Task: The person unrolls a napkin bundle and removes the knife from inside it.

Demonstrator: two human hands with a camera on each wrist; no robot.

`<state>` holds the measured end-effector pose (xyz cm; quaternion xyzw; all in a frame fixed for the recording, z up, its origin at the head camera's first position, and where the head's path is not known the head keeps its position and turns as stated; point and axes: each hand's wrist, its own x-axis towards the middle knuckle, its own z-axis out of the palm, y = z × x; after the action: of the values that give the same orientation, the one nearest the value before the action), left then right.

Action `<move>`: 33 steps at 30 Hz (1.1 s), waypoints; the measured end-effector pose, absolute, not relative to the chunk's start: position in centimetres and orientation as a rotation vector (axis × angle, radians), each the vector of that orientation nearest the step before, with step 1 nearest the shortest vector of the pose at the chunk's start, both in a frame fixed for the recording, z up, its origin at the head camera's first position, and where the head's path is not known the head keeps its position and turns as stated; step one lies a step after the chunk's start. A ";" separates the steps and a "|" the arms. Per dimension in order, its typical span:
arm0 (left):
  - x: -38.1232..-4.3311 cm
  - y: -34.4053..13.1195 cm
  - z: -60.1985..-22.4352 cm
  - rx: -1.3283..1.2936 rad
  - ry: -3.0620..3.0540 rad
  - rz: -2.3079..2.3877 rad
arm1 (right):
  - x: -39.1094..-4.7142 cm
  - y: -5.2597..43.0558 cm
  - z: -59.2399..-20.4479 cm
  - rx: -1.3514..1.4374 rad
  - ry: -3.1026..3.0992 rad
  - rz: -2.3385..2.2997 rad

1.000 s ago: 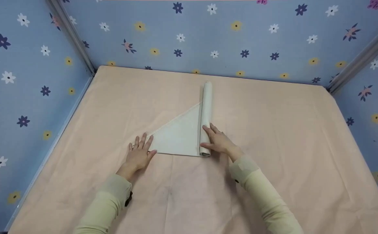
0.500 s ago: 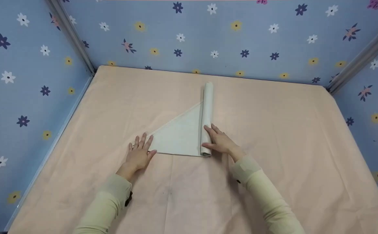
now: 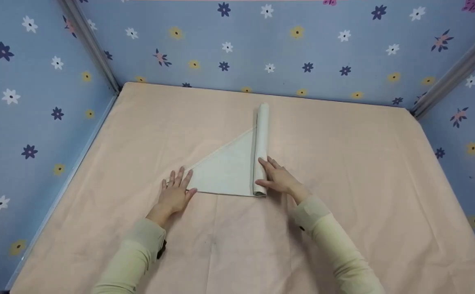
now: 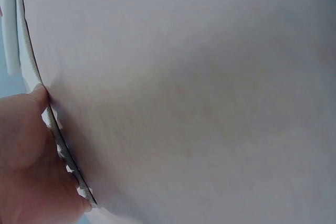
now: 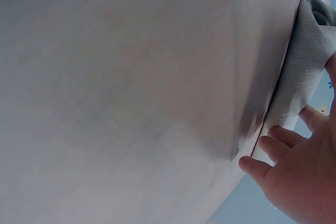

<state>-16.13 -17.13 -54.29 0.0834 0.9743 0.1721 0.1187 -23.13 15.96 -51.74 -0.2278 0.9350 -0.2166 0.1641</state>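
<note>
We noted the left hand (image 3: 175,198) palm down with its fingers extended and spread, laid over the narrow left end of the pale cloth (image 3: 223,171); it gripped nothing. The left wrist view showed the thumb lying across the cloth's near edge. The right hand (image 3: 280,179) was also spread, its digits only slightly bent; thumb and index finger rested on the near half of the roll (image 3: 263,130) without closing round it.

We judged that the left hand served as an anchor, to keep the flat end from sliding, while the right hand steadied or guided the roll from its outer side. Light, spread fingers would probably turn it without crushing it.

The cloth lay mid-worktop, its flat part tapering leftward and its right side wound into the roll, which pointed away from us. In the right wrist view the roll's near end showed a loose spiral.

Compared with the earlier head frames, the roll and right hand had shifted slightly rightward, and a little more flat cloth was exposed; the left hand had not visibly moved.

Beyond, a peach cover (image 3: 351,163) spread over the worktop, and blue flowered panels (image 3: 245,45) stood around it.
</note>
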 end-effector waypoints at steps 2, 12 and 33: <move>-16.2 -17.1 -54.3 0.243 2.849 0.499 | -23.1 16.1 -51.7 -0.652 2.667 -0.620; -16.2 -17.0 -54.1 0.251 2.842 0.492 | -23.0 16.6 -51.6 -0.644 2.665 -0.628; -16.3 -17.1 -54.4 0.225 2.844 0.473 | -22.7 16.5 -51.6 -0.634 2.693 -0.597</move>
<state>-16.25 -17.06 -54.35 0.0771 0.9758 0.1623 0.1246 -22.65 16.46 -51.63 -0.2213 0.9400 -0.2083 0.1548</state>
